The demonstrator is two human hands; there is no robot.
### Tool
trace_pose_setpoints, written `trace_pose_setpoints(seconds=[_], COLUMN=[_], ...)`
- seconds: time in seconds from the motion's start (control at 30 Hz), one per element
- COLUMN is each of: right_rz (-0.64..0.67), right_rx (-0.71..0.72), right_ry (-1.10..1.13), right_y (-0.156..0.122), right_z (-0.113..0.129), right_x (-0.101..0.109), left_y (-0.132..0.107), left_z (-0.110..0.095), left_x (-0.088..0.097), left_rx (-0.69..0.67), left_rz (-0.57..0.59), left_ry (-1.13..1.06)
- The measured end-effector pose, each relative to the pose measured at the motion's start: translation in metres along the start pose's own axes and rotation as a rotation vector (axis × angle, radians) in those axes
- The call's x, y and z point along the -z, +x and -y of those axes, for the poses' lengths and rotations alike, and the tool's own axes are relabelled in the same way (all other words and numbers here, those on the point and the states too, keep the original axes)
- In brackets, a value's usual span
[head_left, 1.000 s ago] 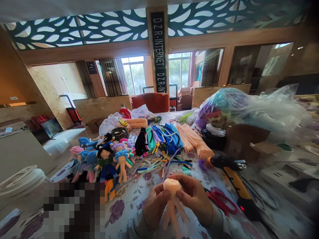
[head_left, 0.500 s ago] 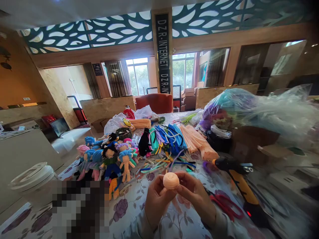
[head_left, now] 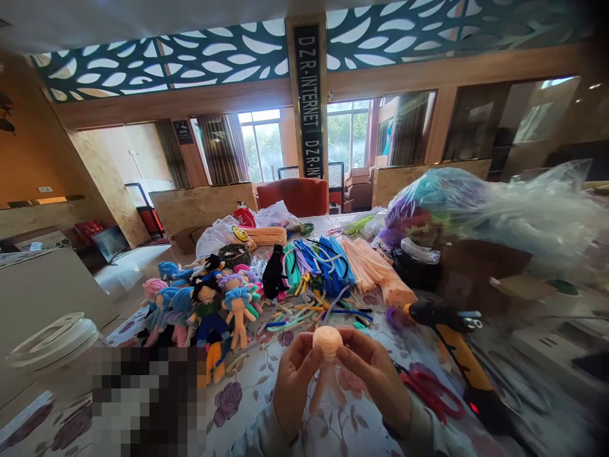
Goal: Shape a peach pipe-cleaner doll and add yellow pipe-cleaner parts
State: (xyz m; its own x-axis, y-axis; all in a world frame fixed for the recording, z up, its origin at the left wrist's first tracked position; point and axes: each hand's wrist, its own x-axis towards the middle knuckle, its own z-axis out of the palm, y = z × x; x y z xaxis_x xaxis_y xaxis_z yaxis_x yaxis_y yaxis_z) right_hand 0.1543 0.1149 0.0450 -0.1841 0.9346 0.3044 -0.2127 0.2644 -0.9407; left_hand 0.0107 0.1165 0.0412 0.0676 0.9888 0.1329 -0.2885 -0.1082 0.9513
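Between my two hands is a peach pipe-cleaner doll (head_left: 327,341) with a round coiled head and blurred strands hanging below it. My left hand (head_left: 297,374) pinches its left side with thumb and fingers. From the right, the fingers and thumb of my right hand (head_left: 373,374) grip the same doll. Both hands are above the flowered tablecloth (head_left: 257,406). To the right of my right hand lie red-handled scissors (head_left: 435,393). Beyond them is a black and yellow glue gun (head_left: 461,352) with a red light showing.
Finished dolls (head_left: 207,301) pile up at the left. Blue pipe cleaners (head_left: 335,266), a peach bundle (head_left: 380,276) and loose cut pieces (head_left: 304,311) lie ahead. A lidded white bucket (head_left: 57,349) stands far left. Plastic bags (head_left: 523,209) bulge at the right.
My hands have tilted the doll, so its head now stands more upright and the strands below show more clearly. The view has shifted slightly.
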Motion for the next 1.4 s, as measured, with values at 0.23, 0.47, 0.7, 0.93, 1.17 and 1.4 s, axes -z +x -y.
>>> trace_pose_setpoints(seconds=[0.23,0.47,0.7,0.93,1.17,1.4], right_rz=[0.042,0.045,0.035,-0.019,-0.024,-0.115], right_rx=[0.163,0.243,0.32,0.146,0.117,0.06], right_ry=[-0.195,-0.249,-0.328,-0.245,-0.196,-0.157], right_y=[0.0,-0.005,-0.006,0.0,0.004,0.002], right_z=[0.005,0.005,0.005,0.003,-0.003,-0.005], right_x=[0.002,0.001,0.001,0.001,0.002,0.004], left_y=[-0.005,-0.01,-0.012,-0.005,0.001,0.005], left_z=[-0.005,0.0,0.001,0.006,-0.007,-0.009], left_x=[0.0,0.0,0.003,-0.002,-0.007,-0.003], left_rx=[-0.146,-0.257,-0.273,-0.1,0.207,0.436], left_rz=[0.032,-0.027,-0.005,0.072,0.073,0.217], left_ry=[0.184,0.189,0.188,-0.088,-0.372,-0.555])
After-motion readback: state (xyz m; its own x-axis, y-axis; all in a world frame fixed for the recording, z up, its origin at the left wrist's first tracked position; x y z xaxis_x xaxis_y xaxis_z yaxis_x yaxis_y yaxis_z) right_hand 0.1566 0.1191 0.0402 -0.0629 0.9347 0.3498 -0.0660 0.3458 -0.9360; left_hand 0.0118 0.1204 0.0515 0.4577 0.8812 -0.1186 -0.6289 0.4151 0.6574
